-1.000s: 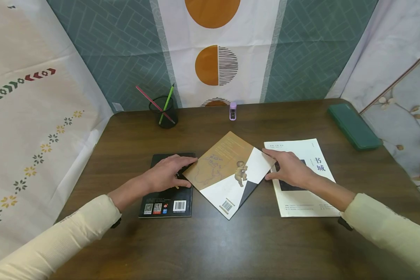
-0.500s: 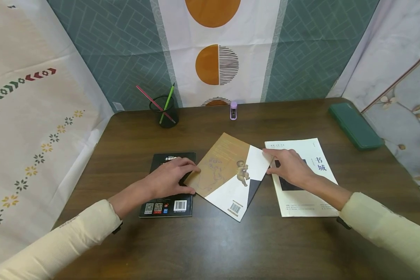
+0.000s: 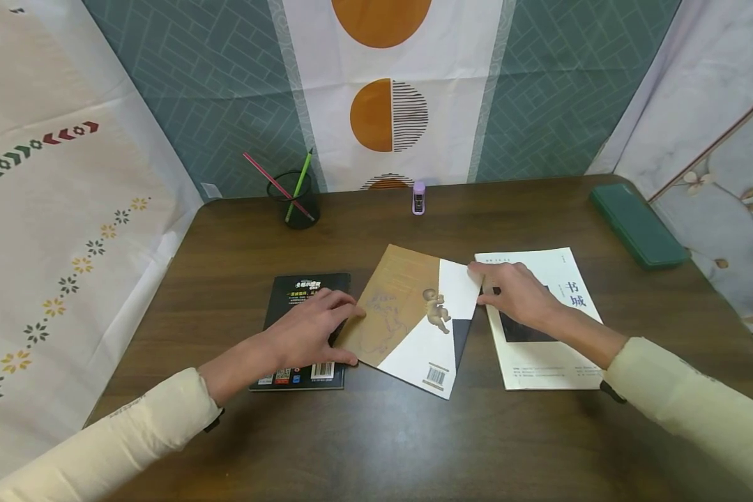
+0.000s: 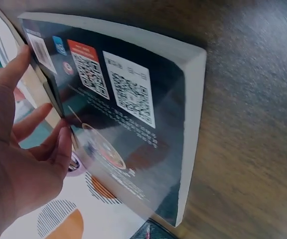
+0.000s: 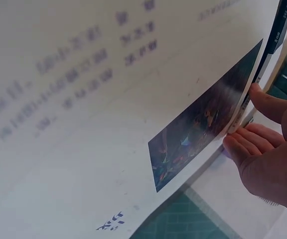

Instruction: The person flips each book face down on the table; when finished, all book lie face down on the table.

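A tan-and-white book (image 3: 408,321) with a cherub figure and a barcode lies slightly turned in the middle, between two other books. My left hand (image 3: 316,324) holds its left edge, with the thumb near the lower corner and the fingers higher up. On the opposite side my right hand (image 3: 517,293) grips the upper right edge between thumb and fingers. Beneath the left hand lies a black book (image 3: 304,286) with QR codes, partly covered by that hand. A white book (image 3: 555,366) with a dark picture sits under the right hand and wrist.
At the back left of the wooden table (image 3: 389,446) stands a black mesh cup (image 3: 302,213) holding a red and a green pencil (image 3: 301,181). A small purple bottle-shaped item (image 3: 418,199) is at the back edge. A green case (image 3: 640,226) lies at the far right.
The tan-and-white book has turned counterclockwise, its barcode corner swinging right and its top corner left. The left hand has come nearer the body and slightly right; the right hand has shifted slightly left.
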The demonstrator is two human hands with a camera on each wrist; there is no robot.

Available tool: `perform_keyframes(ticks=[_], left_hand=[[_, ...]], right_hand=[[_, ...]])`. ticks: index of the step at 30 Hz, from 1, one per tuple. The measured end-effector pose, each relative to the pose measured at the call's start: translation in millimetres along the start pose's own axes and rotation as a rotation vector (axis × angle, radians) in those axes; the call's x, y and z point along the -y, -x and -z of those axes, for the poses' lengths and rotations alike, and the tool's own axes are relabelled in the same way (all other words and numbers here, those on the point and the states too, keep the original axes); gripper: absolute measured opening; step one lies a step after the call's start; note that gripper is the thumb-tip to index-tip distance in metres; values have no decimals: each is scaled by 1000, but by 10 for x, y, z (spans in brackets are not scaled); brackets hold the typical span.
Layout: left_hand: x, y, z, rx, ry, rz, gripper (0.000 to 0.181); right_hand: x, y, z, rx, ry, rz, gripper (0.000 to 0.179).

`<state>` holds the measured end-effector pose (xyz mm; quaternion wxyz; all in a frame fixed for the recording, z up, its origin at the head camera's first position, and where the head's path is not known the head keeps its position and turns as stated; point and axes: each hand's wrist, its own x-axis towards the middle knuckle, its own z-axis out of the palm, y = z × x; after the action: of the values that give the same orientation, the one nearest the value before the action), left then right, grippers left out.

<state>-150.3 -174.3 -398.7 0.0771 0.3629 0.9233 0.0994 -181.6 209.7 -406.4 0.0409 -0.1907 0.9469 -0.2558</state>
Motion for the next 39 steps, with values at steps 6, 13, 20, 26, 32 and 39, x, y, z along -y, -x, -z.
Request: perform_keyframes(ticks=[6, 13, 20, 26, 32, 39], left_hand=[[-54, 6, -25, 19, -32, 16, 91], [-134, 60, -86, -14, -41, 21, 89], [-203, 113, -116, -31, -67, -17, 88], [-209, 147, -84, -13, -88, -39, 83], [-238, 177, -104, -33, -105, -53, 83], [-224, 222, -150, -75, -72, -67, 83]], right_hand=[[-13, -27, 21, 28, -21, -32, 66], [-3, -74, 12, 53, 4, 2, 66], [23, -155, 26, 106, 43, 31, 68], [28, -236, 37, 128, 75, 64, 67], [18, -316, 61, 160, 68, 86, 69], [-9, -393, 83, 192, 52, 118, 67]])
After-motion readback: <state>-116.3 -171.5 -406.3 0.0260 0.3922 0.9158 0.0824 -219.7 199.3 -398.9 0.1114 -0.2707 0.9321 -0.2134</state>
